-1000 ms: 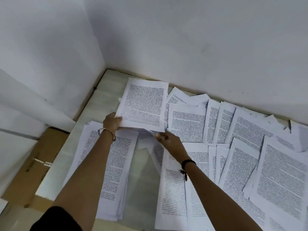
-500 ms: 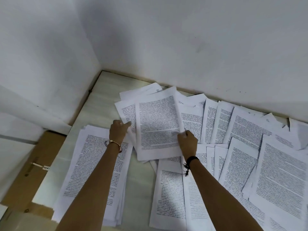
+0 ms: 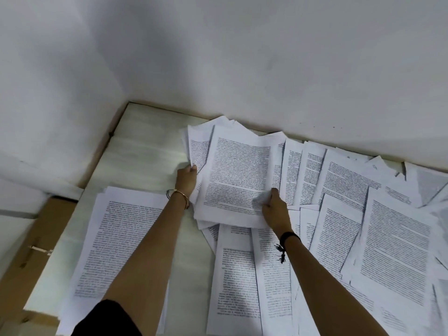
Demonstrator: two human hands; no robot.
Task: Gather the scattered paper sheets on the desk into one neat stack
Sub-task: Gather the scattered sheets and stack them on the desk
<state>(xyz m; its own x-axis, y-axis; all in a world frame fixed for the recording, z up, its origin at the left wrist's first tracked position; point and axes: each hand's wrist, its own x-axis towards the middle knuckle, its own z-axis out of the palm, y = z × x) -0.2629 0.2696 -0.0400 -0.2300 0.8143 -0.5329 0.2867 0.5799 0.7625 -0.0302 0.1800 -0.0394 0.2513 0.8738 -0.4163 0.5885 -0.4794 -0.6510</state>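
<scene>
A loose bundle of printed sheets point(image 3: 238, 175) lies at the middle of the pale desk point(image 3: 145, 151). My left hand point(image 3: 186, 178) grips its left edge, and my right hand point(image 3: 275, 209) holds its lower right corner with the thumb on top. A thick stack of printed sheets point(image 3: 116, 241) lies at the near left, partly under my left forearm. Several single sheets point(image 3: 392, 246) are spread, overlapping, over the right half of the desk and along the back wall.
White walls close the desk at the back and on the left, meeting in a corner point(image 3: 128, 103). A brown cardboard box point(image 3: 29, 243) stands past the desk's left edge. Bare desk shows at the far left.
Both hands have moved right and away from me with the bundle, which now covers more of the sheets at the back. More sheets are fanned out behind the top one.
</scene>
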